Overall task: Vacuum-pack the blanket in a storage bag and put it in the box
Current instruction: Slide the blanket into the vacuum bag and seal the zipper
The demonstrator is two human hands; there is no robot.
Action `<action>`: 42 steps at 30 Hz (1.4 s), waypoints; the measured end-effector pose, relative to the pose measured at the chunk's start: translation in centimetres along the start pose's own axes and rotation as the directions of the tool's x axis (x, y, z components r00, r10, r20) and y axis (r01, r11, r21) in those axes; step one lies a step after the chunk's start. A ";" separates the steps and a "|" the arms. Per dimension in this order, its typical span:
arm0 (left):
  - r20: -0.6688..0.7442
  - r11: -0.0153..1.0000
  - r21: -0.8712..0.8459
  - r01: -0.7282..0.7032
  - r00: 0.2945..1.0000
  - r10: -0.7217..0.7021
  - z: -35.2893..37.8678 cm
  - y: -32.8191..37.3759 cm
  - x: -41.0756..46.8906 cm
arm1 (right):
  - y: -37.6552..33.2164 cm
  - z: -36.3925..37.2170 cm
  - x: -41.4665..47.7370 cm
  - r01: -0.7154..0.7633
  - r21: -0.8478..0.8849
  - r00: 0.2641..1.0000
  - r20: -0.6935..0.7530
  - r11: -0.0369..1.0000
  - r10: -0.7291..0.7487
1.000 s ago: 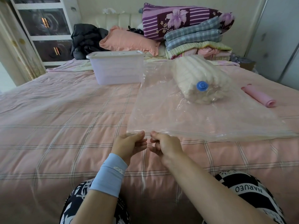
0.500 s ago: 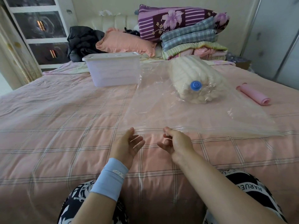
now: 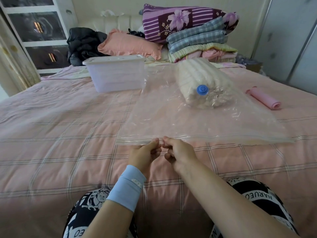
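Clear plastic storage bag (image 3: 171,117) lies across the bed (image 3: 68,134), cream blanket (image 3: 202,78) rolled inside its headboard end, with the box (image 3: 116,78) just beside that end's left corner. The bag's near seal is pinched by the left hand (image 3: 145,153) and right hand (image 3: 178,152) — side by side.

Head camera looks forward and down over the bed (image 3: 72,134)

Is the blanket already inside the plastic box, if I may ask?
No, the blanket lies in the storage bag on the bed, beside the box.
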State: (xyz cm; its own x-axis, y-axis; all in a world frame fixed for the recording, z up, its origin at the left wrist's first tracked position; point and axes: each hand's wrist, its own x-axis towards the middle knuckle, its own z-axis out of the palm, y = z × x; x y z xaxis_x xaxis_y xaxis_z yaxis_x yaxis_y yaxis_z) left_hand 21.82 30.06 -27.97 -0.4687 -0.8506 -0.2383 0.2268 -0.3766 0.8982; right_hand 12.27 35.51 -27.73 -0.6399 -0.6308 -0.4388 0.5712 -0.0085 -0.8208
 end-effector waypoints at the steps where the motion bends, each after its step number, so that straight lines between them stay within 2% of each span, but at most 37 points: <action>1: -0.019 1.000 -0.010 0.009 1.000 -0.009 0.0 0.0 0.0 | -0.1 -0.1 0.1 -0.006 0.017 1.000 -0.023 1.000 0.006; 6: -0.111 0.994 -0.100 0.048 0.992 -0.059 -0.3 0.7 0.6 | -1.2 -1.3 0.6 0.004 0.137 0.990 -0.138 0.991 0.015; 13: -0.183 0.987 -0.154 -0.047 0.983 0.018 0.0 0.5 0.7 | -2.5 -3.0 0.8 0.072 0.161 0.983 -0.178 0.984 -0.043; 15: -0.162 0.978 -0.197 -0.073 0.986 0.041 0.5 0.3 0.7 | -3.0 -3.4 0.7 0.106 0.149 0.987 -0.135 0.983 -0.086; 17: -0.092 0.969 -0.247 -0.034 0.996 0.012 1.3 0.1 0.7 | -3.2 -3.9 0.6 0.117 0.119 0.991 -0.079 0.986 -0.108; 20: 0.012 0.981 -0.182 0.067 0.998 -0.066 3.2 -0.5 0.3 | -2.8 -4.1 0.3 0.097 0.066 0.994 -0.046 0.993 -0.094; 22: 0.028 0.989 -0.126 0.080 0.997 -0.077 4.4 -1.0 0.1 | -2.4 -3.9 0.2 0.097 0.051 0.994 -0.063 0.994 -0.093; 27: -0.049 0.991 -0.110 0.080 0.995 -0.086 5.3 -1.2 0.4 | -2.7 -4.4 0.3 0.139 0.052 0.986 -0.103 0.989 -0.133; 34: -0.109 0.979 -0.162 0.123 0.984 -0.142 4.5 -0.3 0.9 | -3.7 -5.9 1.4 0.119 0.121 0.979 -0.182 0.986 -0.096; 39: -0.187 0.983 -0.175 0.056 0.978 -0.089 5.1 -0.4 1.0 | -4.6 -7.8 2.0 0.147 0.110 0.967 -0.227 0.983 -0.119; 42: -0.243 0.980 -0.198 -0.031 0.970 -0.018 5.8 -1.3 0.8 | -5.0 -8.4 1.7 0.173 0.089 0.971 -0.182 0.981 -0.154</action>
State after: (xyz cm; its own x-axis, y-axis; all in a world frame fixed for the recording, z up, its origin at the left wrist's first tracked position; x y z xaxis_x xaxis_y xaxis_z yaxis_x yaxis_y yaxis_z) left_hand 16.16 31.98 -27.18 -0.2510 -0.9074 -0.3371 0.4057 -0.4148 0.8144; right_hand 4.01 40.97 -27.39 -0.8031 -0.4702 -0.3659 0.4956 -0.1863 -0.8484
